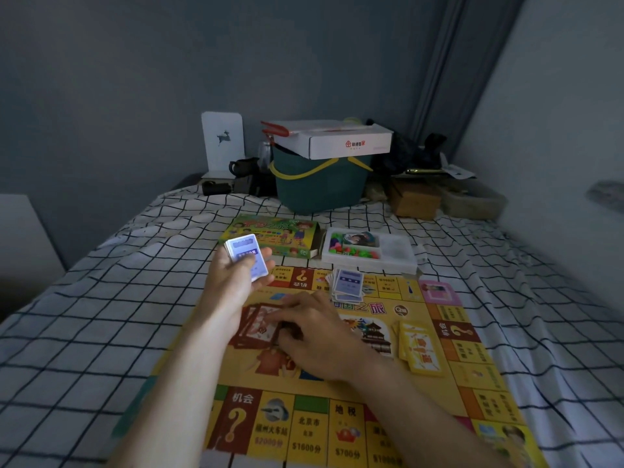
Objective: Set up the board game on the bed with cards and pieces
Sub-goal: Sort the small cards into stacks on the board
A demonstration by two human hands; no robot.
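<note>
A yellow game board [337, 393] lies flat on the checked bed sheet. My left hand [233, 278] is raised over the board's far left part and grips a stack of blue cards [246, 256]. My right hand [314, 336] lies on the board with curled fingers touching a pile of red cards [258, 325]; whether it grips one is hidden. A loose pile of blue cards [347, 285] sits near the board's far edge. A pile of yellow cards [420, 349] lies on the board's right side.
Behind the board lie the green game box [273, 238] and a white tray [395, 255] of coloured pieces. At the head of the bed stand a green basket [317, 187] with a white carton [337, 138] on it, a brown box [415, 199] and dark clutter.
</note>
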